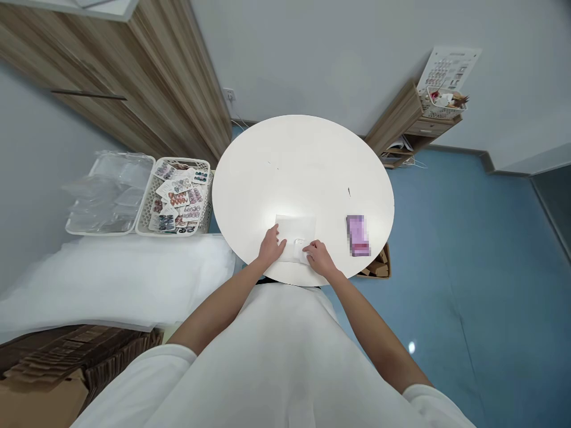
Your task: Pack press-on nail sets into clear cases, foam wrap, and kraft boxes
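On the near side of a white table (303,160), two hands are handling a sheet (292,224) and a small card (300,244).
Left hand (271,247) is resting on the sheet's left edge, thumb and fingers spread; right hand (320,259) is touching the card's right side, fingers curled, can't tell if pinching. Card is lying over the sheet's near half, long axis running away from the person, print too small to read. Sheet is lying roughly square to the person, long axis hard to call. Left basket (102,232) is holding clear bags; right basket (206,208) is holding heaped cards with coloured pieces. Floor box (389,261) is holding brown pieces, partly hidden under the table. Purple pack (357,233), right of the sheet, is showing only as pixels. Brown stack (40,398) is running out of frame.
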The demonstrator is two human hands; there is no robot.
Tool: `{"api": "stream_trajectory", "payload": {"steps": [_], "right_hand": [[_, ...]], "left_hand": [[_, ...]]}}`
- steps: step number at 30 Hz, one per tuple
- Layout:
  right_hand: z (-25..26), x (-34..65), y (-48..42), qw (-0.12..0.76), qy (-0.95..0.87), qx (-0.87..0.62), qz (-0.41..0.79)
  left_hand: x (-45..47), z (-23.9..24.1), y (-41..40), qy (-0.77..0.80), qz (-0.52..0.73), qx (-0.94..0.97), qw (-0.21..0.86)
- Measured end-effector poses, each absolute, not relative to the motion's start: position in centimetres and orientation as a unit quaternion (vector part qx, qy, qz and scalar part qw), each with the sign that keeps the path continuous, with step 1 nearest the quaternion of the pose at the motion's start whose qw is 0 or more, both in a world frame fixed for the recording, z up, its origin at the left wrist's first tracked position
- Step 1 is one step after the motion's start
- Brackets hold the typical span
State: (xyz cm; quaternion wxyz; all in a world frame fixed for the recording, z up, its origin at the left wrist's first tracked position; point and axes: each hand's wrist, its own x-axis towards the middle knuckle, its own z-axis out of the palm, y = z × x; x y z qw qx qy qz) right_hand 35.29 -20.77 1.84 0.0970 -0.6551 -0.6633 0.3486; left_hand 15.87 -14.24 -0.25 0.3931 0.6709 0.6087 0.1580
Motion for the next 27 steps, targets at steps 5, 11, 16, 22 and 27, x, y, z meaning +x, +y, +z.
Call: {"api": "stream_trajectory", "payload": {"steps": [5, 11, 16, 22, 27], "right_hand": [[1.4, 34.9, -21.5, 0.083, -0.717, -0.634, 0.279], [0.9, 34.7, -21.9, 0.091, -0.718, -0.638, 0.263], [0.7, 34.9, -21.6, 0.090, -0.724, -0.633, 0.258], [0.3, 35.4, -21.0, 0.089, -0.742, -0.613, 0.255], [0.3, 35.7, -20.3, 0.109, -0.750, -0.597, 0.265]], "left_hand": [[13.7, -0.3, -17.6, 0.692, 0.186, 0.605, 0.347], [15.1, 0.1, -22.3, 0.738, 0.193, 0.411, 0.500], [17.2, -0.1, -22.6, 0.755, 0.250, 0.250, 0.552], [18.8, -0.5, -20.2, 0.793, 0.311, 0.218, 0.476], [19.5, 0.6, -20.2, 0.749, 0.309, 0.340, 0.477]]}}
